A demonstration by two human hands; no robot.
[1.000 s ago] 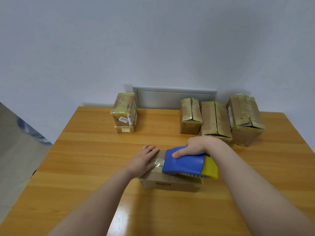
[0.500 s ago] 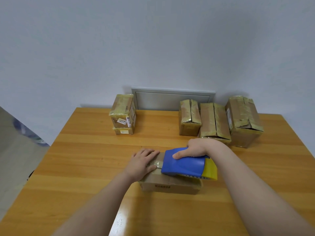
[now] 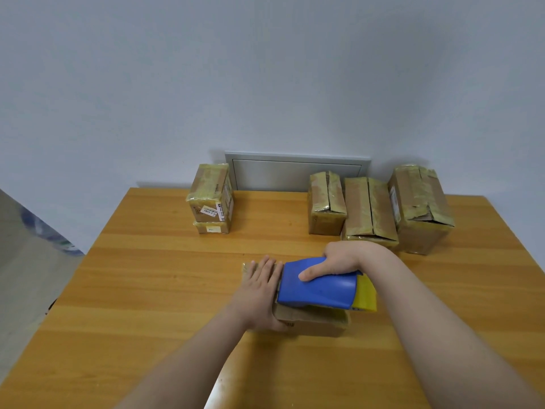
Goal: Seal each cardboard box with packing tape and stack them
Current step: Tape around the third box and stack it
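Note:
A flat cardboard box lies at the middle of the wooden table. My left hand presses flat on its left part, fingers straight. My right hand grips a blue tape dispenser with a yellow roll, held on the box top. A stack of two taped boxes stands at the back left. Three boxes stand at the back right: a small one, a middle one and a large one.
A grey wall panel sits behind the table against the pale wall. The floor drops away at the left edge, with a blurred blue-and-white object there.
My left hand slid a little left and flatter across the box top. The dispenser stayed on the box, shifting only slightly.

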